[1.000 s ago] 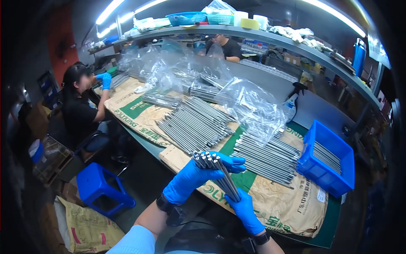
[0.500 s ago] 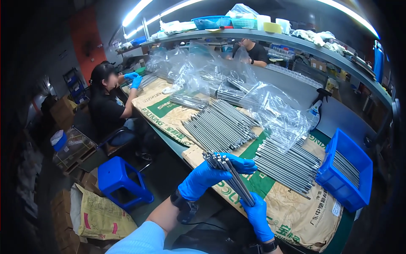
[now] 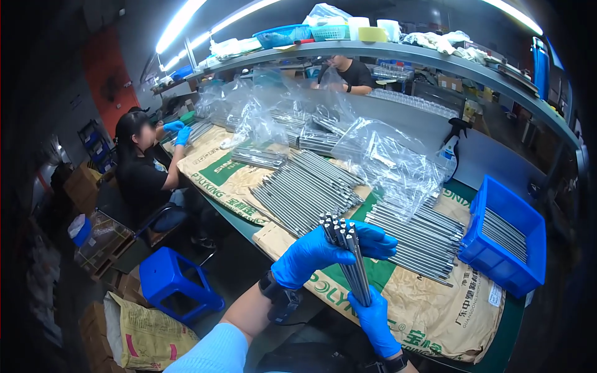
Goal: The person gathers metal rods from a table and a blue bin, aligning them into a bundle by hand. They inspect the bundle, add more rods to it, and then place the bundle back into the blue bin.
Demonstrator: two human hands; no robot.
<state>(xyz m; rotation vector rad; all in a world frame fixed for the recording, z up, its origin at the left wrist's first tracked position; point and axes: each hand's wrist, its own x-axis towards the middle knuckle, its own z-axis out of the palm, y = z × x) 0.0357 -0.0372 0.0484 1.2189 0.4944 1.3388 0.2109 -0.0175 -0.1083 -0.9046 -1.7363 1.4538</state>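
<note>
A bundle of slim metal rods (image 3: 353, 264) stands steeply in front of me, its top ends leaning slightly left. Near those ends my left hand (image 3: 311, 256), in a blue glove, cradles the bundle, thumb across the front and fingers stretched out behind. Lower down, my blue-gloved right hand (image 3: 374, 320) is wrapped round the bundle's bottom part. Beyond my hands, one row of metal rods (image 3: 308, 189) lies side by side on the paper sacks (image 3: 429, 311). Another row of rods (image 3: 413, 239) lies to the right, partly under a clear plastic bag (image 3: 388, 165).
At the right stands a blue bin (image 3: 497, 264) with rods in it, near a spray bottle (image 3: 449, 152). A shelf (image 3: 398, 51) with baskets and tape crosses the back. A co-worker (image 3: 143, 161) in blue gloves sits at the left, beyond a blue stool (image 3: 177, 283).
The bundle has become more upright, and its top ends have shifted right with my left hand. My right hand still grips the lower part. The whole view has shifted a little.
</note>
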